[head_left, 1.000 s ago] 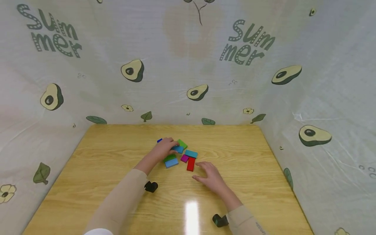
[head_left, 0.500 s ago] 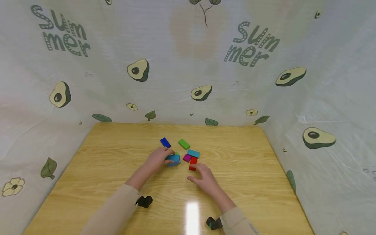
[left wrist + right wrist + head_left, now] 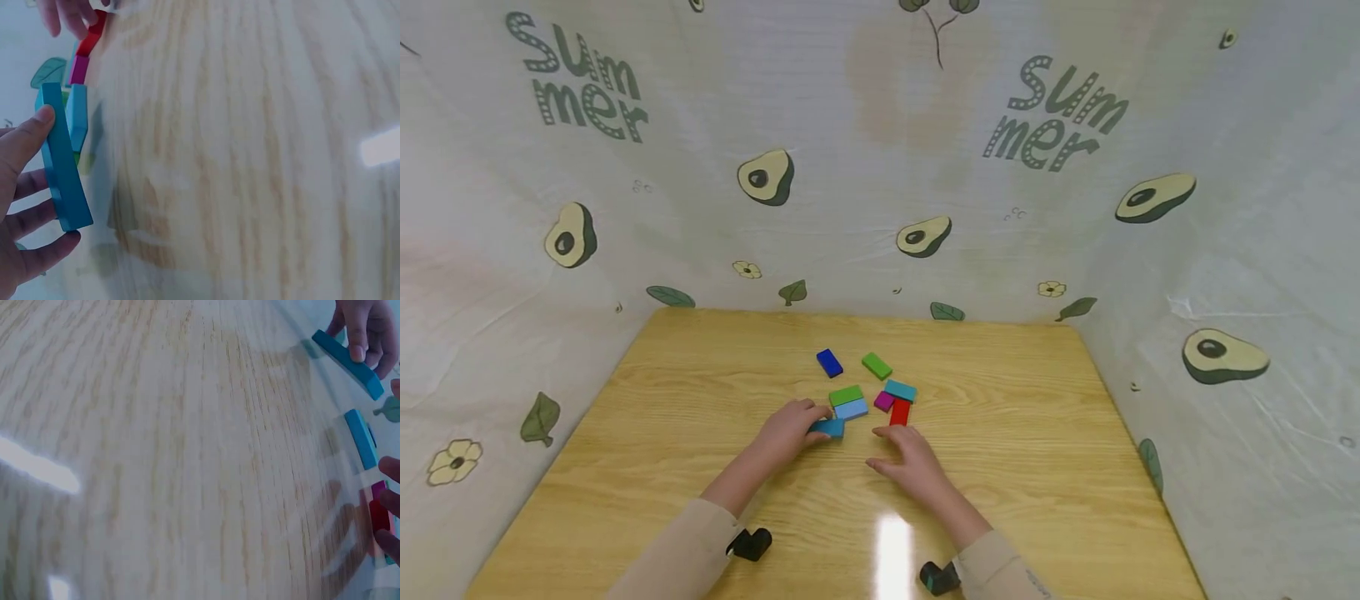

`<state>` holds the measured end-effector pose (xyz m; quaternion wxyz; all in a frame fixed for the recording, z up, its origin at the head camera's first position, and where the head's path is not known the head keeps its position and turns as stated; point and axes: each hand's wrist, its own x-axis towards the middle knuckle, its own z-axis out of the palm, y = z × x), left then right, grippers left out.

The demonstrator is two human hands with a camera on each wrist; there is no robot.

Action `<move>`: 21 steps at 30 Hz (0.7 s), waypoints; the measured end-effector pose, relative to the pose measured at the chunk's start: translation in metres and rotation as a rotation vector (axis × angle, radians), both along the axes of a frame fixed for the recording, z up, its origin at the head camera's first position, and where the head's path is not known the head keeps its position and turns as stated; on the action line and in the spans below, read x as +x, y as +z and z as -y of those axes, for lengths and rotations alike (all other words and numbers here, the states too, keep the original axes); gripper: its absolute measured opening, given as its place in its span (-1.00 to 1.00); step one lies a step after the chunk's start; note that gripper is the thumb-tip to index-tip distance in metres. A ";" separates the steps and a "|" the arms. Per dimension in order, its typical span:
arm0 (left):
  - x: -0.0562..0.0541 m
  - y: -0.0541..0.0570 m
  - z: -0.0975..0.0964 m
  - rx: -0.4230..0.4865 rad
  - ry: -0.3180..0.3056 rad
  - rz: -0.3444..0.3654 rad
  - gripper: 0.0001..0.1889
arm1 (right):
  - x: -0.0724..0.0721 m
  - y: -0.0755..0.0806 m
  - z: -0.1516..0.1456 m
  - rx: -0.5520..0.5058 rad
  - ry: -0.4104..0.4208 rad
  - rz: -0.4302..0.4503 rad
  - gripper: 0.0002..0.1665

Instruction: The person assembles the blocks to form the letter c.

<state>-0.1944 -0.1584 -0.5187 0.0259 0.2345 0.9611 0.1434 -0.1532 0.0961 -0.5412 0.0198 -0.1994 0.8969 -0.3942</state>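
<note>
Blue block point(image 3: 829, 428) is in the L hand point(image 3: 786, 433), pinched thumb vs. fingers; lt-blue block point(image 3: 852, 409) lies just ahead, toward the R hand point(image 3: 913, 467). R's fingers are relaxed, gripping nothing, by the red block point(image 3: 900, 412); contact, can't tell. From my end: prob. light, stiff, a bit slick, not fragile; I'd pinch mid-length, long sides.

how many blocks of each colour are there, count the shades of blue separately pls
Green blocks: 2
Dark blue block: 1
Light blue block: 1
Mid-blue block, held in the left hand: 1
Turquoise block: 1
Magenta block: 1
Red block: 1
Total in view: 8
</note>
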 end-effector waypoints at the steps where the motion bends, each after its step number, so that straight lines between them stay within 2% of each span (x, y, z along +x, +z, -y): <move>1: 0.001 -0.001 0.002 -0.002 0.003 0.002 -0.66 | 0.001 0.000 0.001 0.002 0.001 0.001 -0.42; 7: 0.008 -0.005 0.009 -0.053 0.032 0.009 -0.65 | 0.002 -0.002 0.008 0.030 0.013 -0.006 -0.42; 10: 0.010 -0.006 0.013 -0.083 0.046 -0.010 -0.66 | 0.002 -0.003 0.011 0.052 0.017 -0.017 -0.42; 16: 0.011 -0.008 0.020 -0.080 0.063 -0.048 -0.68 | 0.003 -0.002 0.014 0.058 0.022 -0.017 -0.43; 21: 0.010 -0.010 0.025 -0.066 0.064 -0.014 -0.60 | 0.003 -0.001 0.016 0.085 0.026 -0.026 -0.41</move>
